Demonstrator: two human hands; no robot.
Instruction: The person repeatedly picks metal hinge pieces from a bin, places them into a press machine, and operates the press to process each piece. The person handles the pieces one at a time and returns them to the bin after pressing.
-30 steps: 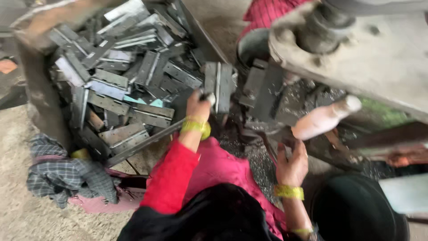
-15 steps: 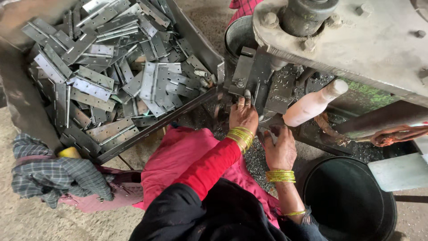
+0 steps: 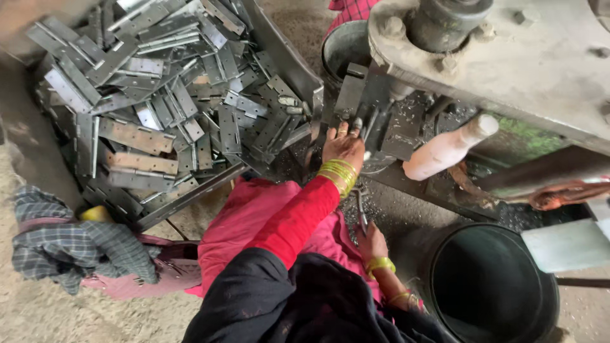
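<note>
My left hand [image 3: 343, 147] has come off the hinge pile [image 3: 165, 95] at ten o'clock and is pinching a metal strip [image 3: 367, 122] under the press [image 3: 508, 57]; my right hand [image 3: 370, 241] is gripping pliers [image 3: 361, 206].

Left hand [image 3: 343, 145] reaching forward, right hand [image 3: 370, 241] low, closed

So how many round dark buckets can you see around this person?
2: one black bucket at lower right beside the right hand, and one grey bucket up top behind the press, partly hidden. More may be out of view.
</note>
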